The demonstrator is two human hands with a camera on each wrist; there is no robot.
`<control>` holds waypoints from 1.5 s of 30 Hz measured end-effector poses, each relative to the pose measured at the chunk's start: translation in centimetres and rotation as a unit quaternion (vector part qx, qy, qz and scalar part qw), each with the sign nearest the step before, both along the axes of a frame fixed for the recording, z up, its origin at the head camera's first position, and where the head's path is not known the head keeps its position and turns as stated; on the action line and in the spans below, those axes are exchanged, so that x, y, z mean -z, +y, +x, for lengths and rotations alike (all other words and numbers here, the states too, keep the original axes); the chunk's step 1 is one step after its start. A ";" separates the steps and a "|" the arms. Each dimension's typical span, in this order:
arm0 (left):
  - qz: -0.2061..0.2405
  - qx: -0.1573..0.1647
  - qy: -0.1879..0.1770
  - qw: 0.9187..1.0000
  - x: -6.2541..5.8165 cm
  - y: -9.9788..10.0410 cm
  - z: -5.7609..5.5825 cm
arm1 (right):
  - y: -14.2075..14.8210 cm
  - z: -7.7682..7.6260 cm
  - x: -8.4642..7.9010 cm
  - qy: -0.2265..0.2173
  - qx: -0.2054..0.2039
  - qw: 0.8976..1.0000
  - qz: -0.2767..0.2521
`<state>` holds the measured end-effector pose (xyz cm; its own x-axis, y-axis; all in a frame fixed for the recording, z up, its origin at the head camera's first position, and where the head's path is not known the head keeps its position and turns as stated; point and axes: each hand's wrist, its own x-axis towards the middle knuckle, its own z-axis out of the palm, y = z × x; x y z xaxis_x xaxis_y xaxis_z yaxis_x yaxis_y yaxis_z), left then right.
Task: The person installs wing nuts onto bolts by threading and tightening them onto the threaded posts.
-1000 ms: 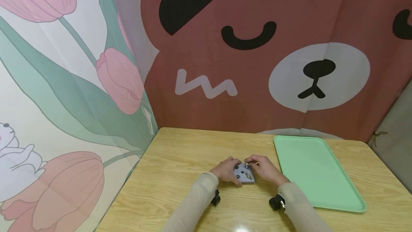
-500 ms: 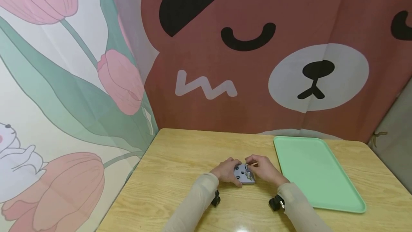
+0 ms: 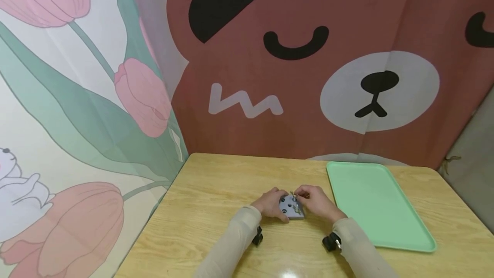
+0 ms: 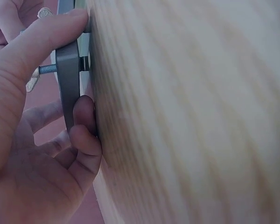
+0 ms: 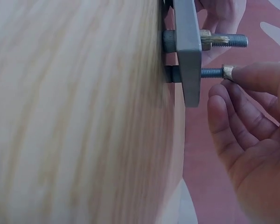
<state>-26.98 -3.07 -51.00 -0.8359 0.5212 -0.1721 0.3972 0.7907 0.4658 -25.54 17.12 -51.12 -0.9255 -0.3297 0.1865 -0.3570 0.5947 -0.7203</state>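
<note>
Right hand [image 3: 318, 203]: fingers pinching a wing nut [image 5: 228, 71] on a bolt [image 5: 211, 73], bare thread between nut and plate. Step looks like turning that nut: hold it square to the thread, short fingertip turns, re-grip often. Left hand [image 3: 270, 204]: fingers and thumb gripping the grey plate [image 3: 289, 211] between both hands; firm hold should stop it twisting. Bolt head [image 5: 172, 73] under the plate might spin; light downward pressure may help. Second wing nut [image 5: 206, 40], just beside the right fingers, easy to knock.

Hidden: right fingers cover bolt tip and part of the nut; turning direction can't tell. Left fingers mask the plate's left edge. Head contact with desk [image 3: 216, 175] dark, unclear. Beyond the fingers, bear backdrop [image 3: 301, 89] cut off at top.
</note>
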 end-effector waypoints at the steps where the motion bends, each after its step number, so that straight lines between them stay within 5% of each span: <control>1: 0.000 0.001 0.001 1.000 0.0 0.0 -0.1 | 0.0 -0.1 0.0 0.002 -0.004 1.000 -0.001; 15: 0.016 -0.003 -0.006 1.000 0.2 -0.1 -0.1 | -0.2 0.1 -0.2 -0.019 0.003 1.000 0.004; 29: -0.004 -0.001 -0.002 1.000 -0.1 0.0 0.0 | -0.4 -0.2 -0.6 0.031 -0.025 0.999 0.025; 45: -0.003 -0.003 -0.002 1.000 0.0 -0.1 -0.1 | -0.4 0.1 -0.3 0.004 -0.008 1.000 0.015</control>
<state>-27.04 -3.12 -50.99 -0.8383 0.5154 -0.1779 0.3908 0.7954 0.4633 -25.40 16.76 -50.85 -0.9188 -0.3494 0.1837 -0.3719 0.6103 -0.6994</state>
